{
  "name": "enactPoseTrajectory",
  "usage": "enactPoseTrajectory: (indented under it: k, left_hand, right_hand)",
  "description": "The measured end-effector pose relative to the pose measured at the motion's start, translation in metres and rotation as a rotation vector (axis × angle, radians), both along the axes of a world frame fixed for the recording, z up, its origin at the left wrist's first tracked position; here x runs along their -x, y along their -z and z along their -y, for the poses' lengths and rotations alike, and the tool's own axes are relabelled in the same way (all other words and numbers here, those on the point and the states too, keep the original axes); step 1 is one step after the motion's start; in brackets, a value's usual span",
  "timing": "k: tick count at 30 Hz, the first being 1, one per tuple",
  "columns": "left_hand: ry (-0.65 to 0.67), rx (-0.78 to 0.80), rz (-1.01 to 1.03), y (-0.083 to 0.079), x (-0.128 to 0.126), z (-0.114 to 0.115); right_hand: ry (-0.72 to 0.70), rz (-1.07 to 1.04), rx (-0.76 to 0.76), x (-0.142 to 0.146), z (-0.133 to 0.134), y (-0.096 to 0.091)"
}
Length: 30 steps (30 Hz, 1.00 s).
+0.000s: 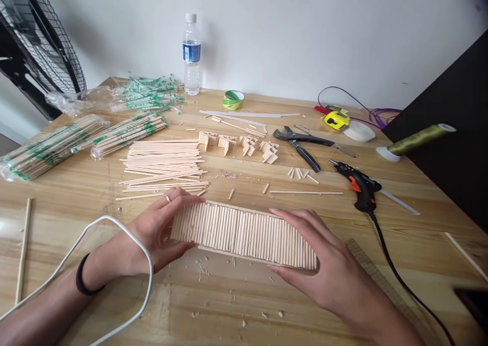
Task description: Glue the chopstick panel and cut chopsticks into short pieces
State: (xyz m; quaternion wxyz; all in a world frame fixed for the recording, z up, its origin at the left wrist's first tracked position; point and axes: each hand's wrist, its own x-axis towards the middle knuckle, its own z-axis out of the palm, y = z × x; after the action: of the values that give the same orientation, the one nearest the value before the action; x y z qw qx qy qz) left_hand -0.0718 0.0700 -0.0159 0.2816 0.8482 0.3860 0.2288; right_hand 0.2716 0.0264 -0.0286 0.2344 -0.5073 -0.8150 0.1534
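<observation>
in the lower middle of the frame a long panel of short wooden sticks [244, 232], glued side by side, lies on the wooden table [229, 310], tilted slightly down to the right. the left hand [160, 229] clasps its left end: the thumb reaches along the far edge, the other fingers curl under the near edge, and a ring shows on one finger. a black band circles that wrist, and a white cable [114, 229] loops over the forearm. the right hand [324, 264] cups the panel's right end, thumb stretched along the far edge, fingers held together and wrapped round the near corner. both hands grip the panel rather than lying flat on it.

just above the left hand, in the centre left, sits a pile of loose bare sticks [163, 168]. further left lie wrapped bundles of chopsticks [76, 142] in clear sleeves with green print. small glued stick pieces [244, 145] stand in a row above the middle. right of them lie black pliers [301, 145], and to the right a black and orange glue gun [360, 185] with its cord trailing to the lower right corner. a water bottle [191, 53] stands at the top centre beside a green tape roll [233, 99]. a yellow tape measure [336, 120] and a spool of olive thread [415, 140] sit in the upper right. wood crumbs speckle the table below the panel.
</observation>
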Motion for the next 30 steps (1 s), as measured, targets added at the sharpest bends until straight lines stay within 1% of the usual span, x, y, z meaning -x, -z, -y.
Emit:
enactPoseTrajectory:
  k: [3,7,11,14,17,20,24,27,30]
  left_hand:
    - [-0.013,0.020,-0.039,0.001,0.000,0.000]
    - [-0.024,-0.037,-0.065,0.005,0.000,-0.002]
    - [-0.075,-0.054,-0.125,0.012,0.001,-0.002]
    - [-0.107,-0.116,-0.191,0.015,0.002,-0.002]
    - [-0.110,-0.184,-0.198,0.017,0.000,-0.004]
    - [-0.101,-0.212,-0.179,0.019,-0.002,-0.005]
    - [-0.082,-0.179,-0.179,0.022,0.002,-0.003]
    - [-0.093,-0.154,-0.179,0.027,0.007,-0.002]
    - [-0.095,-0.181,-0.178,0.031,0.009,-0.001]
  right_hand:
    - [-0.010,-0.011,-0.023,0.001,0.000,-0.001]
    - [0.008,-0.006,-0.095,0.003,0.000,-0.003]
    - [0.030,-0.030,-0.169,0.004,0.001,-0.007]
    - [0.042,-0.054,-0.198,0.006,0.002,-0.009]
    - [0.039,-0.093,-0.227,0.010,0.003,-0.011]
    - [0.014,-0.123,-0.229,0.014,0.005,-0.010]
    - [0.004,-0.135,-0.208,0.016,0.005,-0.009]
    - [0.009,-0.136,-0.214,0.015,0.005,-0.008]
    - [0.014,-0.146,-0.207,0.013,0.005,-0.008]
